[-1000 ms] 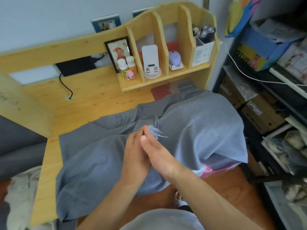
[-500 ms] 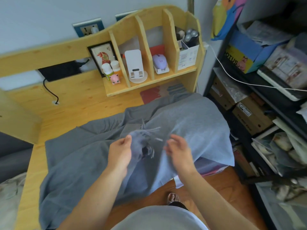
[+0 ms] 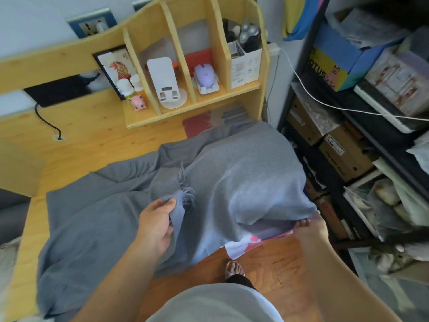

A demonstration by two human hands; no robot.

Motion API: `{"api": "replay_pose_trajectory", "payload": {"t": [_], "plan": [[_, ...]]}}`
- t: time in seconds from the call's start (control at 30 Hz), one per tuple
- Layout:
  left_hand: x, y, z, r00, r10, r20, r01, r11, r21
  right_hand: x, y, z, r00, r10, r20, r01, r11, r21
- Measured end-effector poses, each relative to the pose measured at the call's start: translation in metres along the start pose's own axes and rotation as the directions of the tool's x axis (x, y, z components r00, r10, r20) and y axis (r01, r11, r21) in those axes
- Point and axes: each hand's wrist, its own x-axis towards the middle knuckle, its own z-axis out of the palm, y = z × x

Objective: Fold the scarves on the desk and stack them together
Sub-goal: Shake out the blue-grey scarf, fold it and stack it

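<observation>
A large grey scarf (image 3: 243, 182) with a fringed end lies spread and rumpled over the wooden desk (image 3: 92, 135), hanging off its front edge. My left hand (image 3: 157, 224) pinches a fringed corner of it near the middle. My right hand (image 3: 310, 226) grips the scarf's lower right edge at the desk's front right corner. Under the grey scarf a patterned pink, white and red cloth (image 3: 246, 242) peeks out at the front edge and again at the back (image 3: 209, 122).
A wooden shelf unit (image 3: 192, 66) with small bottles, a white stand and a purple mouse stands at the desk's back. A black rack (image 3: 348, 147) packed with boxes is close on the right. A black cable (image 3: 48, 124) lies at back left. My foot (image 3: 234, 268) shows below.
My hands were together at the scarf's fringed end. They have moved apart: the left keeps the fringed corner, the right has slid along the edge to the right corner.
</observation>
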Motion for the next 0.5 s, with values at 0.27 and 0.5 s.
{"api": "replay_pose_trajectory", "payload": {"t": [0.27,0.5], "plan": [[-0.009,0.011,-0.011,0.999,0.047,-0.02,-0.049,0.993,-0.11,-0.052,-0.106,0.019,0.974,-0.087,-0.21,0.167,0.9,0.402],[-0.009,0.021,-0.023,0.999,0.05,0.019,-0.049,0.997,-0.057,-0.052,-0.08,0.021,0.998,-0.012,-0.062,0.019,0.994,0.109]]}}
